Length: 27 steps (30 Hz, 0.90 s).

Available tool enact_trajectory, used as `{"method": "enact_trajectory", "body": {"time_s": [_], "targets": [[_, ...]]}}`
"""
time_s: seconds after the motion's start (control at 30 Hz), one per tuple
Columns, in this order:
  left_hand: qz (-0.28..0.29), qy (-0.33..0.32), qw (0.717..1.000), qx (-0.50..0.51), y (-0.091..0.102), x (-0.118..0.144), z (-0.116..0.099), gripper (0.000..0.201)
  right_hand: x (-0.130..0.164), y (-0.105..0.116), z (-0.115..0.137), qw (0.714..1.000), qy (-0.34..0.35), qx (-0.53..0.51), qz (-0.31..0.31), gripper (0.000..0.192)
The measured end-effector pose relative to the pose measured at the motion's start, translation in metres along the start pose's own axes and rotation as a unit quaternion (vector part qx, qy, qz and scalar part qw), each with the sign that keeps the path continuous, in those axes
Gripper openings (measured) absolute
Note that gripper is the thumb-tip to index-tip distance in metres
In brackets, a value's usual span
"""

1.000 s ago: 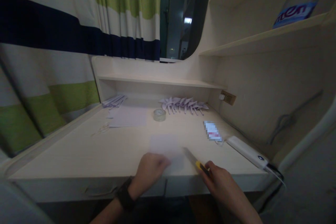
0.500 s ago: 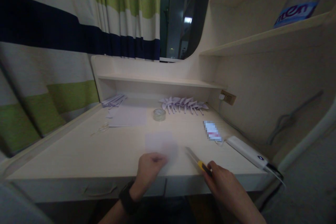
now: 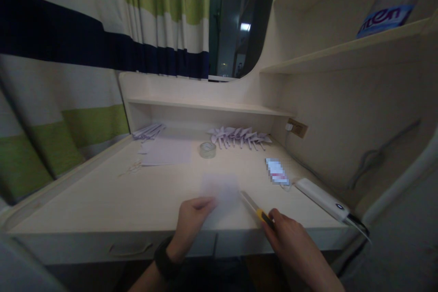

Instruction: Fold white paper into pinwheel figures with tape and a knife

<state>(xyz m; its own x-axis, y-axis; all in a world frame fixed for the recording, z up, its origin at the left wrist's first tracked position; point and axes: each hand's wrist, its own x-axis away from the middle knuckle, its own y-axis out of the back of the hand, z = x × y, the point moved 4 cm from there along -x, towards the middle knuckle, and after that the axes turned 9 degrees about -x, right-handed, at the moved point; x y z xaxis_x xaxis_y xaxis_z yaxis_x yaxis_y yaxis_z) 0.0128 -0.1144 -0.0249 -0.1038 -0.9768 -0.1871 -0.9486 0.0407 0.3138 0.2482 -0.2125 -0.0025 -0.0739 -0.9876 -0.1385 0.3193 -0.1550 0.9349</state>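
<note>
A pale square sheet of paper (image 3: 221, 187), blurred, is pinched at its left edge by my left hand (image 3: 195, 214). The fingers are closed, with a dark band around the wrist. My right hand (image 3: 289, 232) is wrapped around a yellow and black utility knife (image 3: 262, 216). Its long blade is out and points up and left, with the tip close to the paper's right side. Whether blade and paper touch, I cannot tell.
Behind the paper stands a roll of clear tape (image 3: 207, 150). Several paper pinwheels (image 3: 236, 136) line the back, and a paper stack (image 3: 167, 148) and folded strips (image 3: 148, 131) lie left. On the right are a phone (image 3: 277, 171) and a white power strip (image 3: 321, 198).
The paper has shifted to the right and turned a little in my left hand. My right hand and the knife have hardly moved.
</note>
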Motion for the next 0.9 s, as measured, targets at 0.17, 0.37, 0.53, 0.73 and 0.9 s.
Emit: {"method": "enact_trajectory", "body": {"time_s": [0.17, 0.37, 0.53, 0.73, 0.9], "targets": [[0.005, 0.002, 1.000, 0.002, 0.001, -0.001, 0.002, 0.026, -0.001, 0.000, -0.002, 1.000, 0.003, 0.006, 0.000, 0.017], [-0.103, -0.006, 0.994, -0.029, 0.002, 0.000, 0.007, 0.033, -0.004, -0.002, 0.009, 1.000, 0.007, -0.026, 0.005, 0.016], [-0.196, -0.003, 0.981, 0.005, -0.008, -0.005, -0.006, 0.042, -0.009, -0.005, 0.033, 0.996, 0.033, -0.085, 0.026, 0.014], [-0.255, -0.072, 0.964, 0.010, -0.027, -0.002, -0.021, 0.038, -0.024, -0.016, 0.042, 0.995, 0.074, -0.065, 0.033, 0.015], [-0.074, -0.197, 0.974, -0.082, -0.036, -0.012, -0.021, 0.030, -0.035, -0.017, 0.037, 0.996, 0.071, -0.032, 0.049, 0.015]]}}
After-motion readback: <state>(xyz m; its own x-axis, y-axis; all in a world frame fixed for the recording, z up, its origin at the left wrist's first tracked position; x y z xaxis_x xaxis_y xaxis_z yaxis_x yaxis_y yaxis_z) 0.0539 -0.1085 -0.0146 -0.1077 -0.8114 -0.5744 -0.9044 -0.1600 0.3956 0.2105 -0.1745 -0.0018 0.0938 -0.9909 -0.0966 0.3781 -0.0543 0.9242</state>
